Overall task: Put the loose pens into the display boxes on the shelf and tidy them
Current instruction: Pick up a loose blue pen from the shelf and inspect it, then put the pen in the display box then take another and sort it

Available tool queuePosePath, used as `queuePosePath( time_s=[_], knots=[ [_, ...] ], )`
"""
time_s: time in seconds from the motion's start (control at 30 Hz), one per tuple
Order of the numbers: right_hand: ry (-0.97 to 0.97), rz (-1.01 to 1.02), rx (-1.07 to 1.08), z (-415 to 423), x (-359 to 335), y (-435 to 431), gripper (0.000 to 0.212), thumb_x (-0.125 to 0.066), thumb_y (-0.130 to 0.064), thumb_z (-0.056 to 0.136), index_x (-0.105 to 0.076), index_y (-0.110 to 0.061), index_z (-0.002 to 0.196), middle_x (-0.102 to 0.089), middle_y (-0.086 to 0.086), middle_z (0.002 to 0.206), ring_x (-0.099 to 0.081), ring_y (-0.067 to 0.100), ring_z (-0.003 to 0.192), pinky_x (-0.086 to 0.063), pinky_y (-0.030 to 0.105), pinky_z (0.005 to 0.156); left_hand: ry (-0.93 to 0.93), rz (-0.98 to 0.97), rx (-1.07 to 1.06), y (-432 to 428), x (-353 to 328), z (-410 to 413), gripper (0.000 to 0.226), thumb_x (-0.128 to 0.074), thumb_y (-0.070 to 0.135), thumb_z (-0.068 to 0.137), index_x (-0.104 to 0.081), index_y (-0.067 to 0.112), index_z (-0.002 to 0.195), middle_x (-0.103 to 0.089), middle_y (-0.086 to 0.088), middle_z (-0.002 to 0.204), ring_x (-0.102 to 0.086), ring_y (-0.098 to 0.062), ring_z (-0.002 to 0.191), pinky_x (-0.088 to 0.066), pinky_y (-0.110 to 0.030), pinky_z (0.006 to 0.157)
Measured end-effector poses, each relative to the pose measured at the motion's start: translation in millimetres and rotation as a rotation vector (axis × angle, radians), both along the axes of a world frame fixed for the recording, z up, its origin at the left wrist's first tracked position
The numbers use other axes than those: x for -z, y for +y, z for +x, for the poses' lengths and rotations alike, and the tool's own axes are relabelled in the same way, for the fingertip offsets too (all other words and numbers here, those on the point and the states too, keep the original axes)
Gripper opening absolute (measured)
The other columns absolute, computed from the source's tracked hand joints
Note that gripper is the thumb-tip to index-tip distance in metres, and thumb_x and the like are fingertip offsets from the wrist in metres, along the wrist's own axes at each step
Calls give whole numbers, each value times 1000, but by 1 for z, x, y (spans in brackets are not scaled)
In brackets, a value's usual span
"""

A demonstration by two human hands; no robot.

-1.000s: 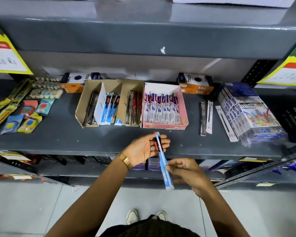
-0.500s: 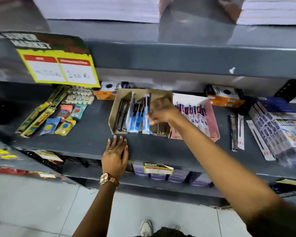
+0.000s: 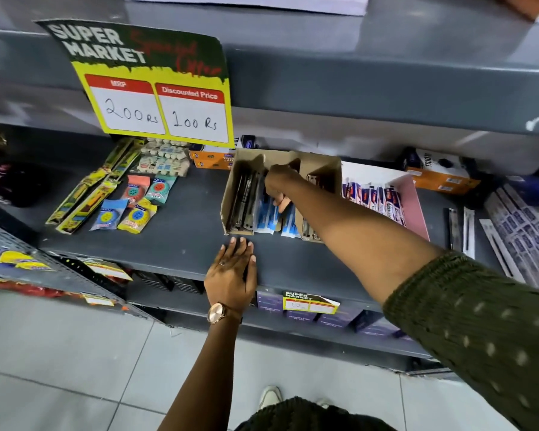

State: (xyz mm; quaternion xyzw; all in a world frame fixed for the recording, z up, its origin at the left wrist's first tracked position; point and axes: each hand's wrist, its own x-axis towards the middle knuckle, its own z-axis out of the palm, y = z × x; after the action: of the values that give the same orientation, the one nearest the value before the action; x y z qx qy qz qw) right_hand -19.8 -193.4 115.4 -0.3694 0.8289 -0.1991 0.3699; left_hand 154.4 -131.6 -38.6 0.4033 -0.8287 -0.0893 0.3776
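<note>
The right hand (image 3: 279,185) reaches into the brown cardboard display box (image 3: 231,194) mid-shelf, its fingers curled onto the blue-packaged pens (image 3: 266,216) standing inside. The left hand (image 3: 232,270) lies flat, fingers spread, empty, on the shelf (image 3: 175,241) at its front edge, just before the box

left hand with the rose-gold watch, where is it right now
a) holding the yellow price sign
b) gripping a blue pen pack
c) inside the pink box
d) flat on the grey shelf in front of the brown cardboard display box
d: the left hand lies palm down, fingers spread, on the grey metal shelf just in front of the brown cardboard display box, holding nothing.
</note>
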Motion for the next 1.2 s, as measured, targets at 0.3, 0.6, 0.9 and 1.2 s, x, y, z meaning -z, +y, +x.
queuePosePath(
  time_s=[0.3,0.6,0.9,1.2],
  knots=[
    [338,47,-28,-5,11,9,49,-39,-14,99,-30,6,142,-38,23,146,-49,31,120,-41,43,108,3,-3,13,0,1,0,29,-50,24,90,-69,12,109,-68,-6,114,-56,-16,118,-39,-35,105],
    [472,-170,-150,-25,-7,34,39,-63,5,84,-55,0,122,-57,23,127,-59,32,115,-54,37,92,-106,112,14,13,-17,-2,41,-38,29,92,-65,7,115,-64,-13,121,-53,-24,122,-35,-39,108],
    [337,-627,237,-87,-7,178,14,-66,-14,82,-75,-5,89,-77,12,87,-73,28,78,-57,33,79,-235,-71,472,99,-26,-67,40,-41,23,92,-59,5,123,-59,-12,129,-50,-24,124,-36,-38,109],
    [473,0,656,-176,47,286,53,-83,-31,66,-64,4,102,-67,27,107,-65,40,101,-54,43,78,-258,-90,503,133,-23,-123,35,-56,20,85,-64,4,115,-63,-12,122,-57,-26,117,-46,-44,100]
  ],
)
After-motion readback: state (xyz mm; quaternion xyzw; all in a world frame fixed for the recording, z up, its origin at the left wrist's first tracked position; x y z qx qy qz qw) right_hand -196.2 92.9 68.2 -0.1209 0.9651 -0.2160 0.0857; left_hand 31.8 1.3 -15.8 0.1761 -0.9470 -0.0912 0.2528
